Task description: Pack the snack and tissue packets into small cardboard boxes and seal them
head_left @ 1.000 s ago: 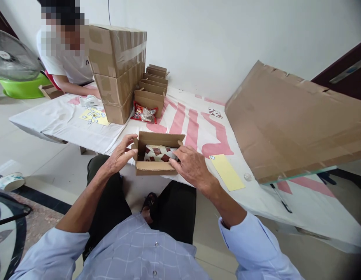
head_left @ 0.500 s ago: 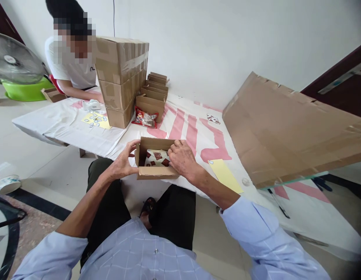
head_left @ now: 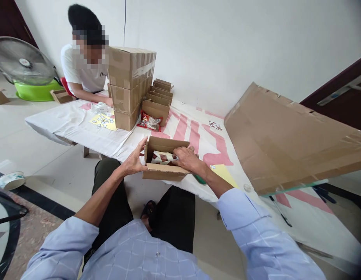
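Note:
A small open cardboard box (head_left: 163, 171) sits at the table's near edge, with a white packet with dark red patches (head_left: 163, 157) inside. My left hand (head_left: 134, 161) grips the box's left side, fingers curled round the wall. My right hand (head_left: 186, 159) reaches over the right side into the box, fingers bent down onto the packet and the box's rim. A green object (head_left: 200, 179) shows just under my right wrist.
A stack of taped cartons (head_left: 129, 85), a row of folded small boxes (head_left: 158, 97) and a red snack packet (head_left: 149, 121) stand behind. A large flat cardboard sheet (head_left: 288, 132) leans at right. A yellow sticker sheet (head_left: 104, 121) and another person (head_left: 84, 74) are at far left.
The far flap of the box has folded down out of sight. My right hand moved from the front wall up over the right side into the box. The view has shifted.

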Action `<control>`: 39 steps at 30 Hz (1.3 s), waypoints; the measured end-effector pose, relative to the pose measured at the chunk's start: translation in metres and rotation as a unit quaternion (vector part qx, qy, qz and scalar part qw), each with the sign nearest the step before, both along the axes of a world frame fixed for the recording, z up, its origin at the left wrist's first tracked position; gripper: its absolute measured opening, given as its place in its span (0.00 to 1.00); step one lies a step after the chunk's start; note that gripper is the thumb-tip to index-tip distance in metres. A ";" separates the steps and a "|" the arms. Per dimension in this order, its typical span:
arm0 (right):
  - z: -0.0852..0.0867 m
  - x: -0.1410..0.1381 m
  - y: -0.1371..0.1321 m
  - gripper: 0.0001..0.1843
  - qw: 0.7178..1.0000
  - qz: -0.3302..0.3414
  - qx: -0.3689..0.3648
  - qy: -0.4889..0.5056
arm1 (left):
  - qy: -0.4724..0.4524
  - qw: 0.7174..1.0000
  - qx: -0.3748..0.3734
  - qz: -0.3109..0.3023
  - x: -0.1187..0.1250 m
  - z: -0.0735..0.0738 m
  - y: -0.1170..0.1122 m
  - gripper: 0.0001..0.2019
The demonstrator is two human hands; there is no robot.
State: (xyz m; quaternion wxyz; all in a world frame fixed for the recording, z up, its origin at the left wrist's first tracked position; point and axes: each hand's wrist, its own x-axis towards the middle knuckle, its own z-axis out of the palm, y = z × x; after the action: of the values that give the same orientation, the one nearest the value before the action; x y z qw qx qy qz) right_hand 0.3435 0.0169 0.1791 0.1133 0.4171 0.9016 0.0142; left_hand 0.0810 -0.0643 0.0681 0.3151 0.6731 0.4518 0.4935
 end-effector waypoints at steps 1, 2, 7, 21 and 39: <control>0.001 0.002 -0.001 0.09 1.000 -0.006 -0.012 0.017 | -0.001 1.000 -0.002 0.000 0.001 0.000 0.002 0.74; 0.002 0.003 -0.003 0.08 0.999 -0.015 -0.024 0.037 | -0.001 1.000 -0.005 -0.001 0.002 0.000 0.003 0.76; 0.006 0.009 -0.002 0.07 0.990 -0.039 -0.019 0.135 | -0.003 1.000 -0.017 -0.010 0.001 -0.002 0.013 0.77; 0.053 0.083 0.018 0.11 0.833 -0.046 0.103 0.541 | -0.032 0.997 0.022 -0.060 -0.003 -0.015 0.106 0.79; -0.007 0.100 -0.032 0.23 0.718 -0.098 -0.074 0.685 | -0.198 0.979 -0.044 -0.007 0.048 0.015 0.026 0.36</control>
State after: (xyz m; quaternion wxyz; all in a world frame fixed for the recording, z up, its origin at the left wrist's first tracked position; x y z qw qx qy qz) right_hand 0.4430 -0.0147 0.1718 -0.5040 0.3891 0.6854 -0.3532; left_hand 0.1291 -0.0383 0.0826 0.4310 0.5508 0.3964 0.5947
